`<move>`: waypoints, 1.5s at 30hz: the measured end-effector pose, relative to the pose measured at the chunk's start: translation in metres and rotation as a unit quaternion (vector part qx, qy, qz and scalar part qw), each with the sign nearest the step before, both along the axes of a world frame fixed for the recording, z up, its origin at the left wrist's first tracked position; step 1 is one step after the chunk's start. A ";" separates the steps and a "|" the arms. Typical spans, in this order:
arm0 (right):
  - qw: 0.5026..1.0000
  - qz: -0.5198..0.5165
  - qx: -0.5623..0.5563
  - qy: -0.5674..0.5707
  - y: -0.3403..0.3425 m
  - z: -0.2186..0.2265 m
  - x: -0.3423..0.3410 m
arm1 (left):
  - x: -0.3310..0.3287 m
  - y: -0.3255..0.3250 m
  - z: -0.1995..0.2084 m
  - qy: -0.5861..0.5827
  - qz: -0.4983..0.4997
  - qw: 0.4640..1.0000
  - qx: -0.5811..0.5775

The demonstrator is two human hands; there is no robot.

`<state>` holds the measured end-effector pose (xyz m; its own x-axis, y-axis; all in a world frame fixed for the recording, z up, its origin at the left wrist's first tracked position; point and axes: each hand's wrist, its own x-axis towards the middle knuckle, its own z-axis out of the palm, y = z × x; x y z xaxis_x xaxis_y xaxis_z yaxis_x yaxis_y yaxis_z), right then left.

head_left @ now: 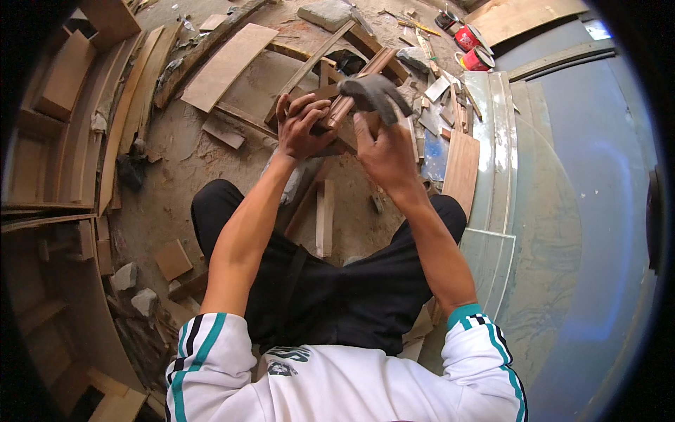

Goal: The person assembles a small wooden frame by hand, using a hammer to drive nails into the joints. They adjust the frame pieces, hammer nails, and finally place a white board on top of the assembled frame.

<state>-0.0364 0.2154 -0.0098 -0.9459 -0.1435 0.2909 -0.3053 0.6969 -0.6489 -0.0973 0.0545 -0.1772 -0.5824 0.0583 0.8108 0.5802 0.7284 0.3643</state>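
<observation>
A reddish-brown grooved strip of wooden moulding [342, 111] slants away from me, ahead of my knees. Along its near end, my left hand [304, 128] has its fingers curled against the wood, gripping it. Over the strip my right hand [383, 148] holds a bent dark grey sheet [374, 96] that looks like sandpaper. This sheet covers most of the right fingers and part of the moulding. Under the strip is a wooden frame [309, 67], partly hidden by my hands.
A pale board [232, 67] lies on the frame at the left. Wooden cabinets [70, 155] line the left side. Glass sheets [492, 267] lie on the right. Red paint cans [475, 58] stand at the far right, and wood offcuts [325, 218] litter the floor.
</observation>
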 end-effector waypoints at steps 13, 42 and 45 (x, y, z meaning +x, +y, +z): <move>0.996 0.050 0.012 0.066 0.025 -0.029 -0.004 | 0.000 0.001 0.003 0.000 -0.012 1.000 -0.003; 0.988 0.021 0.098 -0.116 0.016 -0.002 -0.025 | 0.003 0.002 0.004 -0.020 -0.020 1.000 -0.009; 0.984 -0.040 0.077 -0.154 0.004 0.044 -0.024 | 0.007 -0.005 0.002 -0.022 -0.010 1.000 -0.005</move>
